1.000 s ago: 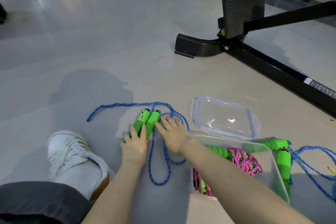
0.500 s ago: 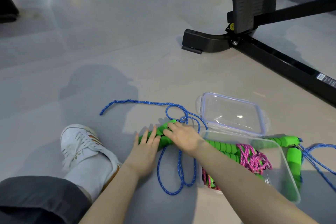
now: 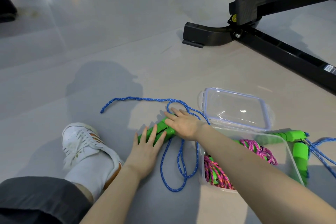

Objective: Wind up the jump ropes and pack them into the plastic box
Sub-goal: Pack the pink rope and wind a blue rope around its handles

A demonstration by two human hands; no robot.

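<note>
On the floor [image 3: 127, 42], left hand [image 3: 145, 149] and right hand [image 3: 183, 123] rest open-fingered on green handles [image 3: 161, 129].

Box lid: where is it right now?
Head view, right of centre: the clear lid lies on the floor just beyond the open plastic box, immediately right of the right hand.

on the grey floor [image 3: 91, 51], two green handles [image 3: 161, 130] are pressed under the fingers [image 3: 152, 133] of the left hand [image 3: 145, 149] and right hand [image 3: 183, 123]; a blue rope [image 3: 141, 98] is looped past the fingertips [image 3: 172, 110], a clear lid [image 3: 234, 109] and plastic box [image 3: 291, 160] laid rightward.
</note>
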